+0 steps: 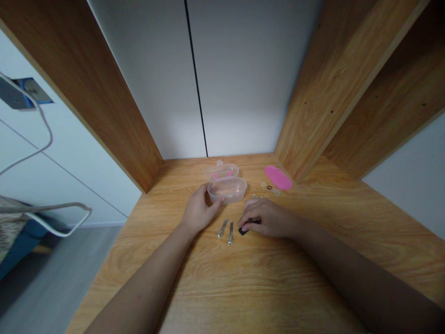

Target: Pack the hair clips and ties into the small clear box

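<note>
A clear plastic box (227, 189) with its lid (222, 171) folded open behind it stands on the wooden table. My left hand (200, 208) grips the box's left side, thumb along the front wall. My right hand (259, 217) is closed on a small black item (242, 231) at the tabletop, right of the box's front. Two silver hair clips, a left one (222, 228) and a right one (231, 233), lie between my hands. Behind my right hand are several small elastic bands (276, 191), one of them black (269, 187). Part of the black item is hidden by my fingers.
A pink oval piece (278, 177) lies at the back right, by a wooden upright (323, 93). Another wooden panel (86, 93) rises on the left, with white cables (45, 125) beyond it. A pale wall closes off the back.
</note>
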A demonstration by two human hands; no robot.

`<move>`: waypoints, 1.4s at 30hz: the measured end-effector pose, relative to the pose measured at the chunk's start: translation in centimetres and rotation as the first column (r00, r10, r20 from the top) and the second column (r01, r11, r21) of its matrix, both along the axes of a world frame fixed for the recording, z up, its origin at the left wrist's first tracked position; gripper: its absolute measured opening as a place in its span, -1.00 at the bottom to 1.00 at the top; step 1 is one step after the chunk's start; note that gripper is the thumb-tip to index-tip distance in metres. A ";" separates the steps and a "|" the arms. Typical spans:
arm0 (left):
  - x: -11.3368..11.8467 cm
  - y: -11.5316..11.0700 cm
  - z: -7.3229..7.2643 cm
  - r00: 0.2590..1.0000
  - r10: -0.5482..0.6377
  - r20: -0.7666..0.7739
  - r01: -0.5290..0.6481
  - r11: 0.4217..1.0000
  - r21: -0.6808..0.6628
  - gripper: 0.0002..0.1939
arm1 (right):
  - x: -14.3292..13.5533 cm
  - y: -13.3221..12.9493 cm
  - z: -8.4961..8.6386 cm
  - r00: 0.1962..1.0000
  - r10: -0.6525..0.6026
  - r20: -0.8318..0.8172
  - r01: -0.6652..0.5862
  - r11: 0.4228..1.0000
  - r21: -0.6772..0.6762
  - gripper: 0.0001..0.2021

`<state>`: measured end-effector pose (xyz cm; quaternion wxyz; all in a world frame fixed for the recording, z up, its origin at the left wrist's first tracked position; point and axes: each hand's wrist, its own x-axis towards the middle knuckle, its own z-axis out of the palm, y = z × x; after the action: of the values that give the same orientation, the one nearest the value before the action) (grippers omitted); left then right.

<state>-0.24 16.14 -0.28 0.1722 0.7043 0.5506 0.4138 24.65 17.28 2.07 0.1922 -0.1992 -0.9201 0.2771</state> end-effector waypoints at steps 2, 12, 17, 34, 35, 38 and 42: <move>0.0 0.0 0.0 1.000 -0.003 0.001 0.003 1.000 -0.005 -0.54 | -0.1 0.1 -0.2 1.000 -0.010 -0.010 0.011 0.999 0.045 -0.87; 0.0 -0.1 0.1 1.000 0.006 -0.002 -0.006 1.000 -0.009 -0.53 | 0.6 0.7 0.3 0.984 -0.172 0.040 0.156 0.952 0.262 -0.76; 0.1 0.0 0.0 1.000 0.014 -0.006 -0.014 1.000 -0.001 -0.54 | 1.2 0.7 1.0 0.981 -0.141 0.137 0.110 0.970 0.215 -0.70; 0.1 -0.1 0.1 1.000 0.007 -0.005 -0.007 1.000 -0.002 -0.54 | -0.2 -0.8 1.1 0.990 -0.070 0.123 0.058 0.993 0.102 -0.87; 0.1 -0.1 0.1 1.000 0.011 -0.006 -0.011 1.000 -0.003 -0.54 | -0.2 -0.7 1.0 0.991 -0.059 0.119 0.045 0.992 0.115 -0.87; 0.1 -0.1 0.1 1.000 0.020 -0.006 -0.020 1.000 -0.007 -0.55 | -0.2 -0.4 0.6 0.994 -0.029 0.102 0.014 0.988 0.152 -0.87; 0.2 -0.1 0.2 1.000 0.015 0.000 -0.015 1.000 -0.009 -0.55 | -0.2 0.0 0.1 0.996 -0.059 0.067 0.046 0.981 0.187 -0.86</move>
<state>-0.07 16.01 -0.11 0.1723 0.6993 0.5577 0.4127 24.49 17.29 2.15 0.1838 -0.2147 -0.9426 0.1780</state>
